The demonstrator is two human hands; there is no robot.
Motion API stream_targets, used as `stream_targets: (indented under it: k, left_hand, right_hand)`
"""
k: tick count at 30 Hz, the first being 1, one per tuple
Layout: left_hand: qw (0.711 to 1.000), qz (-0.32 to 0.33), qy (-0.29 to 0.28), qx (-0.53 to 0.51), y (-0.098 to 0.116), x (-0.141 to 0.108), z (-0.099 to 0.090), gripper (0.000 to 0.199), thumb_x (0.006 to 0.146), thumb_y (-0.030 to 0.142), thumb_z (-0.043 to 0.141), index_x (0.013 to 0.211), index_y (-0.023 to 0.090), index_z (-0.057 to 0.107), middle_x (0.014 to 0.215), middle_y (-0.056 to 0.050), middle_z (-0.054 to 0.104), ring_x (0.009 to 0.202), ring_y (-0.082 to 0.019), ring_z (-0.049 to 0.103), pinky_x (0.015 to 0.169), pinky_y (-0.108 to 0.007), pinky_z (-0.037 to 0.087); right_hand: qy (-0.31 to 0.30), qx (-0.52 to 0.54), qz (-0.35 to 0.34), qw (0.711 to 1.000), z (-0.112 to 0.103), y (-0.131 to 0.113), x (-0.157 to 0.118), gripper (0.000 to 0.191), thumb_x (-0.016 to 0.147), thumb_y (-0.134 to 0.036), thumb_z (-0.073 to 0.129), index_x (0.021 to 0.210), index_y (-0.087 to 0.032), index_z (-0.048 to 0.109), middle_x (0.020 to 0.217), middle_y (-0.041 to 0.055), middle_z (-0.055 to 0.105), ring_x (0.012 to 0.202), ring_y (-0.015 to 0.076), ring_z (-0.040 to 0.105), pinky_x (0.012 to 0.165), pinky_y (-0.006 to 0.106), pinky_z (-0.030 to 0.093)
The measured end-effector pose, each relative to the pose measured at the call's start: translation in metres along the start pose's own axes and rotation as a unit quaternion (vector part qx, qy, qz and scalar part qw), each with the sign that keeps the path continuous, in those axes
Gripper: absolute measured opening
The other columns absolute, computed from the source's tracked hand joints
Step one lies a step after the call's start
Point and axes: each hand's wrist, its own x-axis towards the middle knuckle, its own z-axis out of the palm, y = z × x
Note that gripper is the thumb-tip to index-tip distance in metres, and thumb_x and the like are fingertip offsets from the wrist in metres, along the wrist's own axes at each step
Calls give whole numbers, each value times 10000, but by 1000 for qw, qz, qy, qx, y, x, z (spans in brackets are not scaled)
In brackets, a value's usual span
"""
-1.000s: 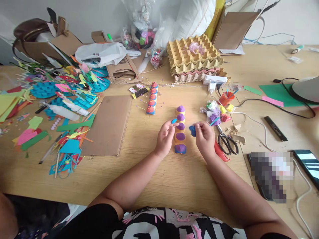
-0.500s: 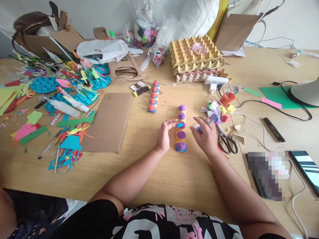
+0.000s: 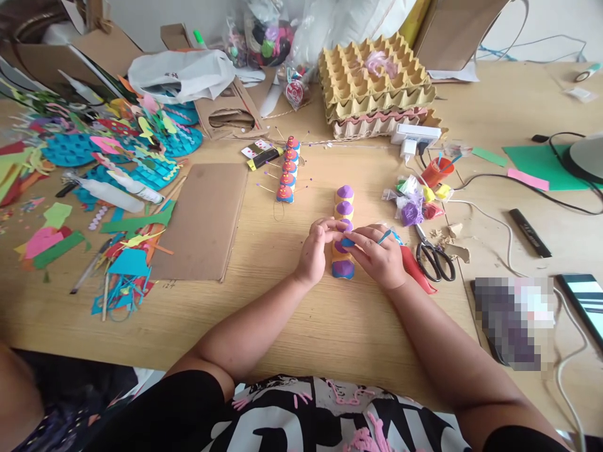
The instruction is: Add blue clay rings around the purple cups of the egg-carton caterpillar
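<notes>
Egg-carton strip (image 3: 343, 270) lies beneath the fingertips, five bumps purple, only the nearest visibly blue-edged, as the right hand (image 3: 385, 262) pinches a blue piece (image 3: 347, 242) beside the left hand's (image 3: 311, 256) outstretched, unpinched fingers.

Both bare arms reach forward from short black sleeves, bent at the elbows and slanting inward, so the hands come together in front of the body. The left arm (image 3: 240, 336) ends in the left hand (image 3: 311, 254), turned on edge, its fingers (image 3: 334, 223) bent at the knuckles and stretched toward the other hand. The right arm (image 3: 447, 351) leads to the right hand (image 3: 384, 260), back upward, fingers (image 3: 365, 242) pointing left and curled slightly. The fingertips of both hands lie close together; whether they touch is unclear.
</notes>
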Motion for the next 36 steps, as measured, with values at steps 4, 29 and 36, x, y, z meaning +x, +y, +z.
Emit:
stream_targets:
  k: [4, 29, 36]
  left_hand:
    - [997, 2, -22, 67, 13, 0, -1, 883, 1115, 799, 176, 949, 305, 889, 1289, -70, 823, 1467, -306, 590, 1367, -533, 387]
    - [999, -31, -10, -21, 13, 5, 1, 748, 1112, 794, 337, 1102, 278, 878, 1399, -96, 769, 1424, -292, 676, 1298, -521, 515]
    - [970, 131, -15, 202, 14, 4, 0, 377, 1045, 625, 715, 1142, 281, 834, 1305, -103, 801, 1398, -272, 658, 1365, -534, 424]
  right_hand:
    - [44, -5, -49, 998, 3, -1, -1, 317, 1037, -316, 805, 1353, -288, 804, 1088, 82, 869, 962, 244, 808, 873, 413, 655]
    - [125, 70, 56, 988, 9, -7, -2, 54, 1018, -301, 805, 1052, -301, 847, 973, 63, 846, 886, 254, 800, 828, 458, 651]
    - [149, 180, 141, 962, 11, -8, -2, 108, 1040, -327, 788, 1100, -308, 876, 908, 33, 845, 771, 206, 759, 734, 381, 636]
